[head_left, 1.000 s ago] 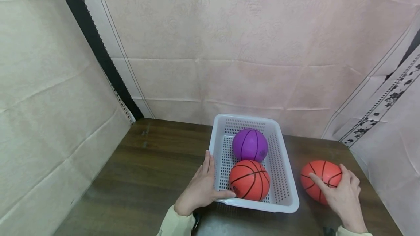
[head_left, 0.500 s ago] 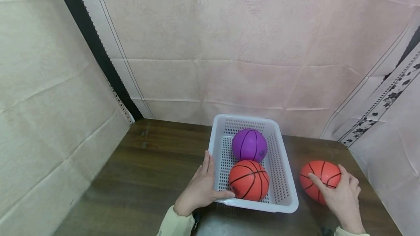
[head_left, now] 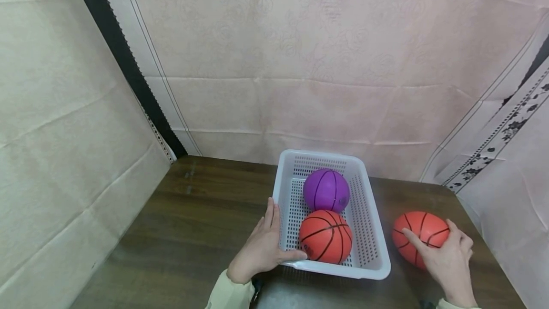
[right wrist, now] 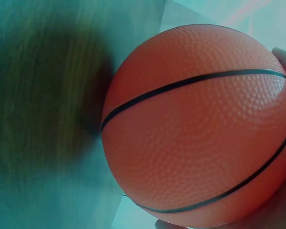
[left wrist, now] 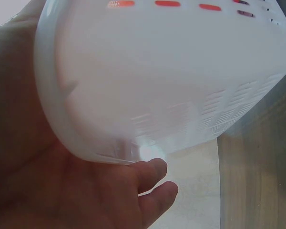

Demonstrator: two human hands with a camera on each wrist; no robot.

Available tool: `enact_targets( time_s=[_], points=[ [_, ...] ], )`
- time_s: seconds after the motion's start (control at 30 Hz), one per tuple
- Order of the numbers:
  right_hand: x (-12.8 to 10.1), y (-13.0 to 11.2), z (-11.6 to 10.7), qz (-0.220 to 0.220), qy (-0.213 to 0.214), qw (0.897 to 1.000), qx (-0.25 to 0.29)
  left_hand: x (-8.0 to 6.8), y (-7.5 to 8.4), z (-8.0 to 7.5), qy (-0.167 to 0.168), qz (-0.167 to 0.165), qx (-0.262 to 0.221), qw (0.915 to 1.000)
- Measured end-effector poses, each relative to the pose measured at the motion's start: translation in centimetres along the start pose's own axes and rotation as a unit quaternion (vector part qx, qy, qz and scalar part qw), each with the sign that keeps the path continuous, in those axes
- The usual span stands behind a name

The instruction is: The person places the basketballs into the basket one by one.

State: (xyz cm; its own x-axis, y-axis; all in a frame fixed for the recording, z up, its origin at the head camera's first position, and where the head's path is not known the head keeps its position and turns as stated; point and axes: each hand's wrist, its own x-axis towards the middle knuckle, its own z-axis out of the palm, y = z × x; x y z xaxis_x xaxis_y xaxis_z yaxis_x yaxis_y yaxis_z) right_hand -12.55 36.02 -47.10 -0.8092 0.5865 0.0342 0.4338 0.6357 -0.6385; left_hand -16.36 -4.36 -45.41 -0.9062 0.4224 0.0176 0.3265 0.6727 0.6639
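Note:
Inside a white perforated plastic basket [head_left: 374, 213] lie a purple mini basketball [head_left: 326, 190] and, nearer me, an orange mini basketball [head_left: 325, 236]. My left hand [head_left: 262, 247] rests at the basket's near left corner. Its fingers lie straight along the left side and its thumb reaches over the near rim. To the right of the basket, my right hand [head_left: 449, 261] grips a second orange basketball [head_left: 418, 232] between thumb and fingers. That ball fills most of the right wrist view, where its pebbled skin and black lines [right wrist: 195, 78] show.
A dark wood-grain table [head_left: 206, 213] carries everything. Pale cloth [head_left: 274, 61] hangs behind it, with more cloth at the left [head_left: 64, 156] and right [head_left: 510, 194]. The ball in my right hand is near the table's right edge.
My right hand's fingers have shifted slightly toward me and to the right on the ball. The basket, its two balls and my left hand look unmoved.

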Motion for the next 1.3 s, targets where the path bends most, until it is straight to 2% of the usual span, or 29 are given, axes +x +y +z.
enact_targets(
  time_s=[0.13,0.4,0.7,1.3],
  points=[
    [0.2,0.0,-0.1,0.006,-0.009,1.0,0.007,-0.1,0.0,0.0,0.003,0.005,0.003,1.0],
    [0.0,0.2,-0.2,-0.007,0.005,1.0,0.014,-0.1,0.2,0.0,-0.001,0.006,0.006,1.0],
    [0.1,0.1,-0.5,0.023,-0.002,1.0,0.015,-0.2,0.1,0.0,-0.006,-0.002,0.006,1.0],
    [-0.2,-0.7,-1.6,0.041,0.048,0.996,0.07,-0.1,0.0,0.0,-0.004,-0.002,0.005,1.0]
  ],
)
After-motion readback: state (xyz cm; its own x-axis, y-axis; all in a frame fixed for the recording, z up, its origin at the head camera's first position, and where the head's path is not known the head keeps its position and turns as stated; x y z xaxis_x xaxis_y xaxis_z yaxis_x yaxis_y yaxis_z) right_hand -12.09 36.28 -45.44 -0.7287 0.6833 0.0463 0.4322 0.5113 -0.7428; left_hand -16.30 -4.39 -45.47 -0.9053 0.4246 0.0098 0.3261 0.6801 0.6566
